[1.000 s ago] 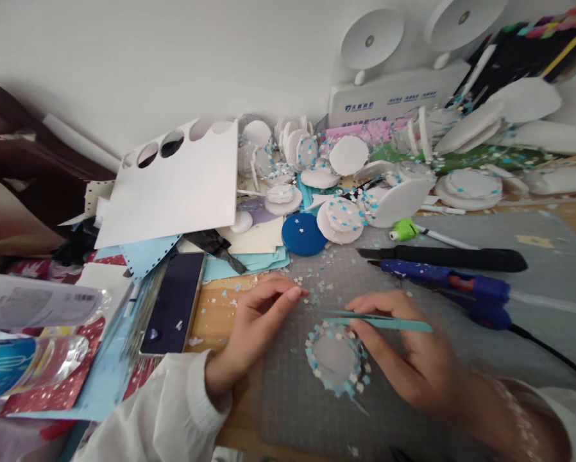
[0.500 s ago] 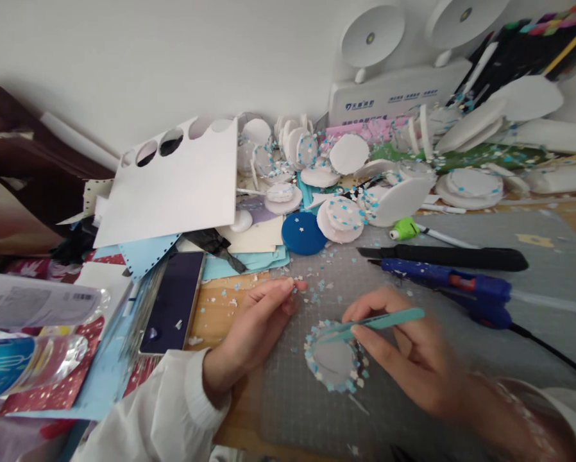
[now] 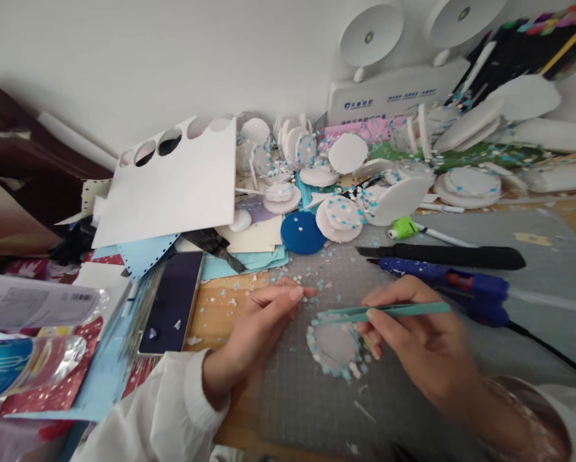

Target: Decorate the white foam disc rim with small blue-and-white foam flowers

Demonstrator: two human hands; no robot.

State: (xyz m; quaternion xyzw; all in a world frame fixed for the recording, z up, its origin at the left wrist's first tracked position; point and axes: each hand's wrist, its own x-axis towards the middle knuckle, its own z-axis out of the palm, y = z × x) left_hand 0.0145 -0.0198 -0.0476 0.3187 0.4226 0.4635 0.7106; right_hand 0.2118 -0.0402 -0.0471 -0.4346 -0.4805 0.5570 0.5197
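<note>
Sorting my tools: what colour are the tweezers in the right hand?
Teal green tweezers, clearest in the head view.

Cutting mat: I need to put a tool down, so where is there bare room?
The cutting mat is bare right of the glue gun and black knife, and near its front edge below the ringed disc. The back, around the foam discs and white card, is crowded.

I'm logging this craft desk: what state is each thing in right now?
Left hand: empty, resting on the mat.
Right hand: grip shut on tweezers.
Tweezers: tips over the disc's rim.
White disc: flat, ringed with blue and white bits.
Glue gun: lying untouched.
Phone: screen dark.
</note>
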